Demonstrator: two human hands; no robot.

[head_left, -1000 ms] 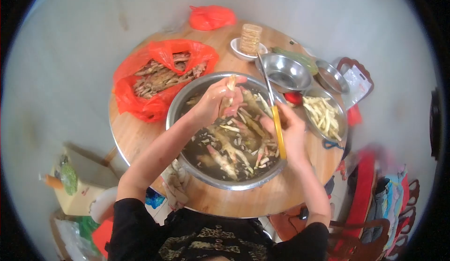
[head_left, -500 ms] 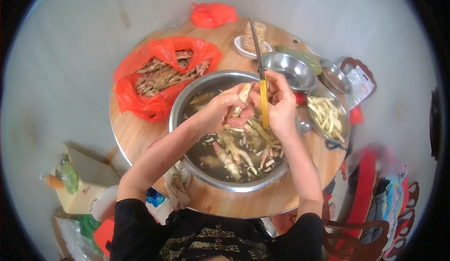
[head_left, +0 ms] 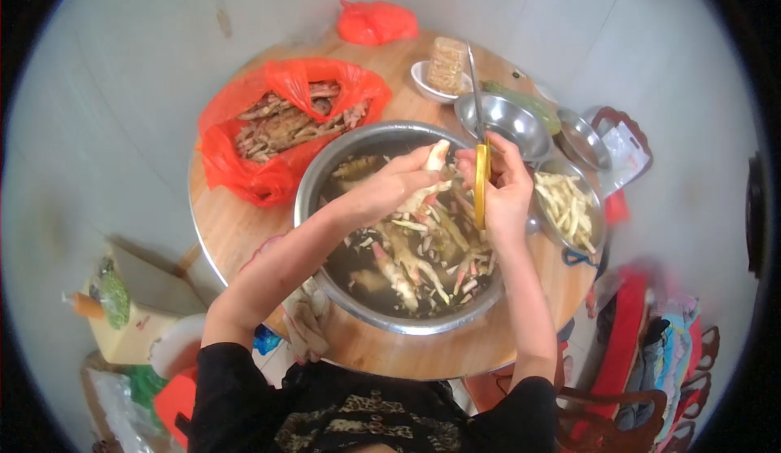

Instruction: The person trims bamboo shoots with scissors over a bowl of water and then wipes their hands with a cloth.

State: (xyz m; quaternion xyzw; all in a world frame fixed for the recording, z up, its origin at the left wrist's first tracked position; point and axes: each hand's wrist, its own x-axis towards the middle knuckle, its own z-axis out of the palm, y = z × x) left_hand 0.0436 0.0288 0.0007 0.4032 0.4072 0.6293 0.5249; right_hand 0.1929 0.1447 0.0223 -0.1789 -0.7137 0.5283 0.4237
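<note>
Over a large metal basin (head_left: 390,323) of murky water, my left hand (head_left: 386,188) is closed around a pale, knobbly piece of ginger (head_left: 437,156). Its tip sticks up past the fingers. My right hand (head_left: 506,188) grips a knife (head_left: 482,180) with a yellow handle, its long narrow blade pointing up and away from me. The blade is apart from the ginger. Pink-tipped ginger pieces (head_left: 399,278) and many small cut scraps lie in the water below. A metal bowl (head_left: 568,209) at the right holds pale, finger-shaped pieces.
An open red plastic bag (head_left: 220,156) full of brownish, root-like pieces sits left of the basin. Behind stand a metal bowl (head_left: 508,127), a white dish (head_left: 423,87) with a stacked packet, and a tied red bag (head_left: 377,23). A cloth (head_left: 306,319) hangs at the round table's near edge.
My right hand and the knife have moved slightly right and down, away from the left hand. The left hand has turned, still holding the ginger, with its back now facing up.
</note>
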